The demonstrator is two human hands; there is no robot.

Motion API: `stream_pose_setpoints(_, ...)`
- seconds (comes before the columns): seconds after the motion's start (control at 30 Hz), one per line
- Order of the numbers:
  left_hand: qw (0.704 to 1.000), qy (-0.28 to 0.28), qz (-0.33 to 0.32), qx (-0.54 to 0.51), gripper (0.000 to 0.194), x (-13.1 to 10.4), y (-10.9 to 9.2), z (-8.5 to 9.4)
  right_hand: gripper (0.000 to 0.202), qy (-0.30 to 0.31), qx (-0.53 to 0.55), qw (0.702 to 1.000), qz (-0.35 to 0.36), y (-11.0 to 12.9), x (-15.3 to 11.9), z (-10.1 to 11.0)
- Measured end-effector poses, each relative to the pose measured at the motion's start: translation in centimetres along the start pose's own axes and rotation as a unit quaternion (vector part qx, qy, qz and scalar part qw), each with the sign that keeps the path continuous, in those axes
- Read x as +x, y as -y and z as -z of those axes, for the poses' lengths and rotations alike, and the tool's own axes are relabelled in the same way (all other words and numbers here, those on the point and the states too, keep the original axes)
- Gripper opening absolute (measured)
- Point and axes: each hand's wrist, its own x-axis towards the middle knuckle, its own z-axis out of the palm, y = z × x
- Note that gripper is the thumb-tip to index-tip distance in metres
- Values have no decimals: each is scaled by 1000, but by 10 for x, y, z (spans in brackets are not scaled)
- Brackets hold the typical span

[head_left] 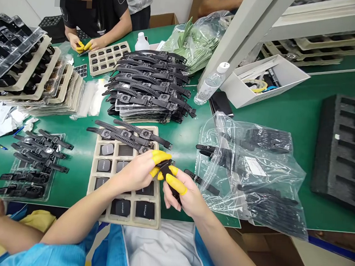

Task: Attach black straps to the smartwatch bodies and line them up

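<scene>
Above the near right part of the beige tray [157, 215], my left hand [147, 165] and my right hand [182, 189], both in yellow finger covers, meet at a black watch strap [165, 170]. My left hand pinches the dark piece at the strap's upper end; fingers hide most of it, so I cannot tell if it is a watch case. The strap runs down into my closed right hand. Square watch cases [104, 165] sit in the tray's compartments. Finished-looking black smartwatches [126, 134] with straps lie across its far end. A loose black strap [203, 182] lies right of my hands.
Clear plastic bags [253, 168] of black straps lie to the right. Stacked smartwatches [150, 84] stand behind the tray, with more trays [57, 99] at left. A water bottle [211, 85], a white box [266, 80] and a metal post stand beyond. Co-workers sit across and at left.
</scene>
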Motion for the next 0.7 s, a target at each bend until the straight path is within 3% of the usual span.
stream_pose_setpoints(0.43,999,-38,10,-3,46,-1,-5,-10,31,1,112,994,19,-1,3,-5)
stream_pose_setpoints(0.57,999,-15,4,37,50,-1,-7,-5,31,-21,120,992,30,-2,3,-5)
stream_pose_setpoints(0.7,1000,21,-11,-5,50,1,-12,5,32,-42,104,993,33,1,3,-5)
